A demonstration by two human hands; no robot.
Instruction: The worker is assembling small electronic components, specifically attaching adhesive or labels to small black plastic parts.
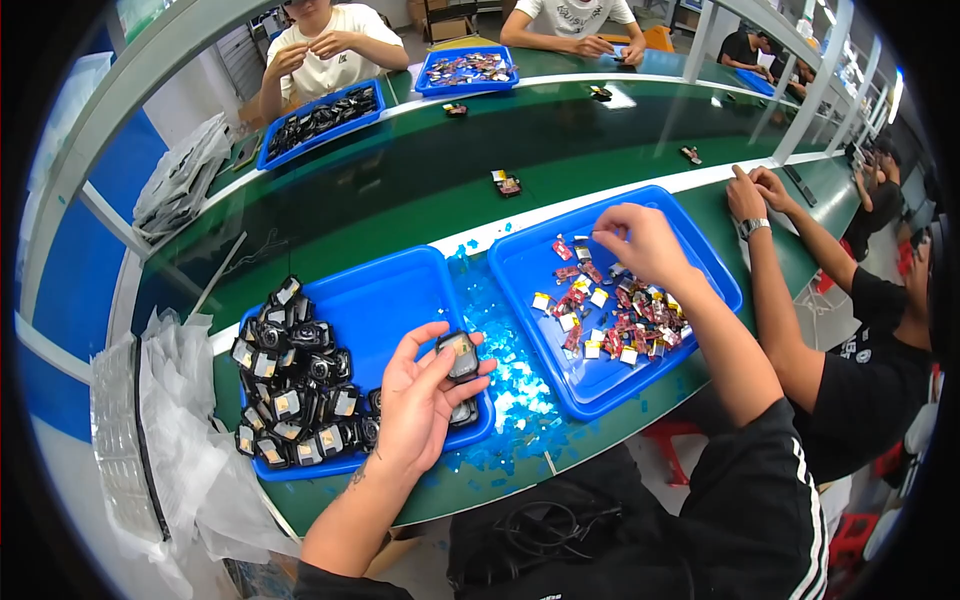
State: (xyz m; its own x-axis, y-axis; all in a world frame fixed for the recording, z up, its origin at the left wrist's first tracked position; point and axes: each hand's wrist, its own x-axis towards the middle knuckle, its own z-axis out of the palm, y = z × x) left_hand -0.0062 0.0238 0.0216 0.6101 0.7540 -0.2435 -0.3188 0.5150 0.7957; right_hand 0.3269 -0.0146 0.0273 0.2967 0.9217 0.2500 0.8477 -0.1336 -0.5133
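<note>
My left hand (pixel 415 400) is closed round a small black square casing (pixel 460 357) with a greyish face, its thumb lying on the front. It is above the right side of the left blue tray (pixel 400 290), where many similar black casings (pixel 300 385) lie heaped. My right hand (pixel 645 240) reaches over the far side of the right blue tray (pixel 575 395), thumb and fingers pinched together. Whatever is in that pinch is too small to make out. Below it lie many small red circuit boards with white and yellow parts (pixel 640 320).
Small blue film pieces (pixel 515 400) are strewn between the trays. Beyond, a dark green conveyor belt (pixel 400 190) carries a few assemblies (pixel 507 184). Co-workers sit across it; another person's hands (pixel 748 195) are close on the right. Plastic sheets (pixel 185 420) hang at the left.
</note>
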